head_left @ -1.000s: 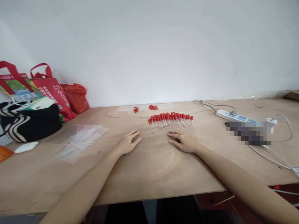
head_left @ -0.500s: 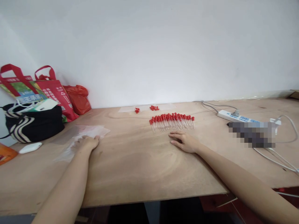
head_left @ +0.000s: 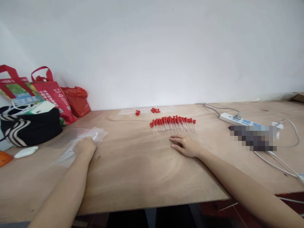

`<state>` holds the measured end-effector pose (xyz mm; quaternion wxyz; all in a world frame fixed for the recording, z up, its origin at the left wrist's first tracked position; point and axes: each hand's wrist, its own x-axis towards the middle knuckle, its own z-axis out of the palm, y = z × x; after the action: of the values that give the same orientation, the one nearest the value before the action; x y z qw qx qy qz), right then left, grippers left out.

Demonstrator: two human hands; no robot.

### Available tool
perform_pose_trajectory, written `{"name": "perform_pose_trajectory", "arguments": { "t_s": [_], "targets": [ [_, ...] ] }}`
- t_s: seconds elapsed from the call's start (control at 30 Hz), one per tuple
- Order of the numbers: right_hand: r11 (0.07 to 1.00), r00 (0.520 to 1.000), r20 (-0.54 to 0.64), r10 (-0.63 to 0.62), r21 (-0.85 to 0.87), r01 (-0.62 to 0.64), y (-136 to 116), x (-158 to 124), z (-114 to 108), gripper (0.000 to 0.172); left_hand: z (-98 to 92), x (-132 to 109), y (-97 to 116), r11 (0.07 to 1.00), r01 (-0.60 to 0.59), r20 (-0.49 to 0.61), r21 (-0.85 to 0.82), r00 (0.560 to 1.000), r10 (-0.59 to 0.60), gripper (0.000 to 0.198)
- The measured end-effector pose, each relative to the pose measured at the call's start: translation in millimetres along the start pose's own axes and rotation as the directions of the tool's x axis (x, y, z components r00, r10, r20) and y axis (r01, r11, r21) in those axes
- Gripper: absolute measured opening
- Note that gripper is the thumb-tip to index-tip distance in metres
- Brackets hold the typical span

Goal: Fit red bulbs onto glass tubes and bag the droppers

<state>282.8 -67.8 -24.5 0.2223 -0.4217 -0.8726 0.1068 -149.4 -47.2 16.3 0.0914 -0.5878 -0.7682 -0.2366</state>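
The left hand (head_left: 84, 146) lies on a pile of thin clear plastic bags (head_left: 98, 135) toward the left edge of the bench (head_left: 142, 177). Its fingers are curled down, and I cannot tell whether they already pinch a bag. The right hand (head_left: 186, 145) rests flat and empty, fingers spread, just in front of a row of red-capped droppers (head_left: 172, 124) in the middle of the bench. A few loose red caps (head_left: 155, 110) lie near the far edge. The bags look slippery and stuck together, so several may lift at once. The right hand is very near the droppers, so a small slide could push them out of line.
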Motion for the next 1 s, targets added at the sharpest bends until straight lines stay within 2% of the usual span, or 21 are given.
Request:
{"name": "perform_pose_trajectory", "arguments": {
  "t_s": [0.1, 0.17, 0.27, 0.37, 0.4, 0.43, 0.47, 0.6, 0.7, 0.77, 0.83, 0.9, 1.0],
  "targets": [
    [1.0, 1.0, -0.001, -0.002, -0.01, 0.002, 0.5, -0.3, -0.3, 0.04, -10.1, -4.7, 14.2, 0.997, 0.014, -0.061, 0.078, 0.998, -0.009, 0.034],
    [1.0, 1.0, -0.021, 0.002, -0.003, -0.002, 0.1, -0.3, 0.4, 0.038, -13.2, -7.9, 32.3, 0.993, -0.022, -0.097, 0.115, 0.995, 0.033, 0.033],
    [0.998, 0.995, -0.094, 0.03, 0.062, -0.024, -5.5, 1.5, 4.0, 0.034, -5.9, -19.2, 69.9, 0.982, -0.16, -0.115, 0.102, 0.978, 0.172, 0.035],
    [0.977, 0.979, -0.18, 0.1, 0.204, -0.062, -17.8, 7.3, 10.4, 0.036, 14.5, -40.5, 107.3, 0.911, -0.413, -0.034, 0.024, 0.91, 0.413, 0.026],
    [0.965, 0.974, -0.192, 0.122, 0.252, -0.072, -22.4, 9.9, 12.8, 0.038, 22.1, -48.3, 117.1, 0.865, -0.501, 0.001, -0.024, 0.865, 0.501, 0.024],
    [0.954, 0.971, -0.194, 0.137, 0.29, -0.076, -26.7, 12.5, 15.2, 0.04, 29.1, -55.5, 124.9, 0.762, -0.633, 0.059, -0.137, 0.762, 0.645, 0.024],
    [0.946, 0.971, -0.19, 0.141, 0.316, -0.076, -30.4, 14.9, 17.5, 0.042, 34.9, -61.5, 130.6, 0.67, -0.699, 0.086, -0.251, 0.673, 0.734, 0.027],
    [0.943, 0.976, -0.196, 0.097, 0.333, -0.027, -34.8, 23.0, 24.9, 0.032, 43.1, -71.6, 138.4, 0.485, -0.689, 0.134, -0.538, 0.499, 0.856, 0.029],
    [0.953, 0.97, -0.241, 0.024, 0.297, 0.05, -32.3, 33.5, 27.7, 0.026, 36.4, -74.3, 142.2, 0.351, -0.648, 0.17, -0.676, 0.327, 0.93, 0.03],
    [0.967, 0.966, -0.245, -0.082, 0.214, 0.137, -33.2, 46.2, 27.1, 0.025, 30.1, -80.0, 148.5, 0.277, -0.613, 0.171, -0.74, 0.227, 0.959, 0.03],
    [0.971, 0.966, -0.171, -0.195, 0.108, 0.215, -38.0, 62.2, 24.3, 0.027, 25.2, -88.5, 156.4, 0.217, -0.577, 0.157, -0.787, 0.153, 0.976, 0.03],
    [0.968, 0.969, -0.04, -0.243, 0.046, 0.245, -45.4, 77.6, 20.5, 0.03, 23.0, -97.0, 163.0, 0.158, -0.551, 0.126, -0.819, 0.095, 0.987, 0.031],
    [0.973, 0.966, 0.124, -0.228, 0.055, 0.223, -54.4, 90.4, 17.1, 0.033, 25.0, -104.1, 166.8, 0.088, -0.542, 0.071, -0.835, 0.052, 0.996, 0.031]
  ]
}}
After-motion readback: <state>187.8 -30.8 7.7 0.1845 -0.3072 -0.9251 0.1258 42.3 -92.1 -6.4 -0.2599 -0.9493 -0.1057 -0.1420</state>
